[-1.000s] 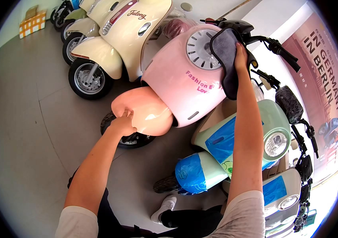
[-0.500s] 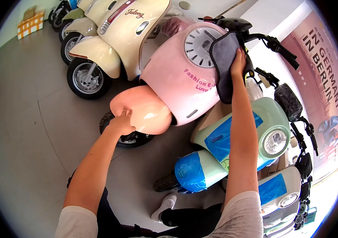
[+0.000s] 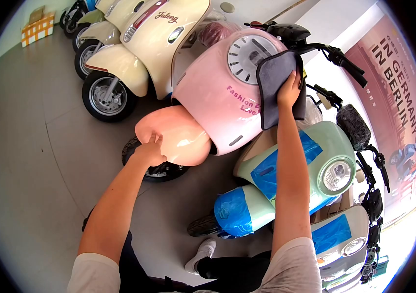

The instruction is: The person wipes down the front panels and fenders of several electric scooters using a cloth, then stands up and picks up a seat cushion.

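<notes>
A grey cloth (image 3: 272,83) with a black edge lies against the right side of the pink scooter (image 3: 213,83). My right hand (image 3: 289,92) holds the cloth flat on that front panel, beside the round slotted headlight (image 3: 250,58), and it covers part of the purple lettering. Lower down, my left hand (image 3: 151,151) rests with fingers apart on the glossy peach-pink front fender (image 3: 184,134), above the black front wheel (image 3: 161,173).
Cream scooters (image 3: 120,63) stand to the left at the back. A mint-green scooter (image 3: 291,166) with blue film is close on the right, more scooters (image 3: 344,234) beyond it. An orange-checked box (image 3: 37,30) sits by the wall. My shoe (image 3: 202,255) is on the grey floor.
My right hand has slid the cloth slightly down and to the left across the pink panel, and more of the cloth is spread out. My left hand has stayed on the fender.
</notes>
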A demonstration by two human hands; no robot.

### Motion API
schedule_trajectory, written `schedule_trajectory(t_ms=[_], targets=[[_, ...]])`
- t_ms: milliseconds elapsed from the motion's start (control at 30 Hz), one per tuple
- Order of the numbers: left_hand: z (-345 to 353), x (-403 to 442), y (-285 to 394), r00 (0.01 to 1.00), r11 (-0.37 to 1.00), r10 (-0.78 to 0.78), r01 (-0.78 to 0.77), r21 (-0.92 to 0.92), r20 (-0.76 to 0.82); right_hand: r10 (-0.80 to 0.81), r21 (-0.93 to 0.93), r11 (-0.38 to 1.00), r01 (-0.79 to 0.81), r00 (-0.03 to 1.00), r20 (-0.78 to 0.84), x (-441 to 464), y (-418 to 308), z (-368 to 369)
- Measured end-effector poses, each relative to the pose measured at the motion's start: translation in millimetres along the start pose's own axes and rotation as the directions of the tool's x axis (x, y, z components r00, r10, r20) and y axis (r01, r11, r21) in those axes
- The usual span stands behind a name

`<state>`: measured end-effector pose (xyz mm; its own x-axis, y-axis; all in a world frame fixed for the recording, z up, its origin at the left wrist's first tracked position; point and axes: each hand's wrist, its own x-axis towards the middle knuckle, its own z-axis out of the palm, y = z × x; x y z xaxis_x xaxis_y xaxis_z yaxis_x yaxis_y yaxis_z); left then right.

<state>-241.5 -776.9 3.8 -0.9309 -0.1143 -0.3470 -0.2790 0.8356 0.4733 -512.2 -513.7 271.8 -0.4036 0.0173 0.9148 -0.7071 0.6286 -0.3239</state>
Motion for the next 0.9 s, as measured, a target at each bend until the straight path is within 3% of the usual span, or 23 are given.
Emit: schedule_trajectory(t_ms=[233, 367, 433, 600, 633, 700, 833, 900], targets=[[5, 4, 0, 1.0, 1.0, 0.002, -0.002, 0.009, -0.004, -0.01, -0.03, 1.0, 0.007, 0.995, -0.095, -30, -1, 6], [3, 3, 7, 1.0, 1.0, -0.021, 0.021, 0.016, 0.006, -0.095, -0.155, 0.986, 0.063, 0.974, -0.206, -61, -14, 8], [5, 4, 10, 1.0, 0.999, -0.03, 0.03, 0.022, 0.0, 0.119, -0.236, 0.959, -0.155, 0.98, -0.162, -79, -24, 8], [16, 12, 17, 0.996, 0.995, -0.085, 0.085, 0.061, -0.011, 0.078, -0.36, 0.926, -0.113, 0.991, -0.112, -116, -13, 10], [15, 10, 19, 0.996, 0.995, -0.091, 0.091, 0.048, -0.006, 0.138, -0.365, 0.919, -0.15, 0.989, -0.061, -125, -21, 7], [16, 10, 22, 0.995, 0.995, -0.097, 0.097, 0.034, -0.001, 0.041, -0.376, 0.923, -0.082, 0.992, -0.116, -147, -17, 12], [19, 12, 27, 0.992, 0.99, -0.125, 0.125, 0.062, 0.004, 0.148, -0.414, 0.901, -0.127, 0.989, 0.018, -186, -27, 9], [21, 13, 29, 0.99, 0.988, -0.14, 0.139, 0.062, 0.002, 0.087, -0.421, 0.905, -0.07, 0.996, 0.021, -200, -26, 10]])
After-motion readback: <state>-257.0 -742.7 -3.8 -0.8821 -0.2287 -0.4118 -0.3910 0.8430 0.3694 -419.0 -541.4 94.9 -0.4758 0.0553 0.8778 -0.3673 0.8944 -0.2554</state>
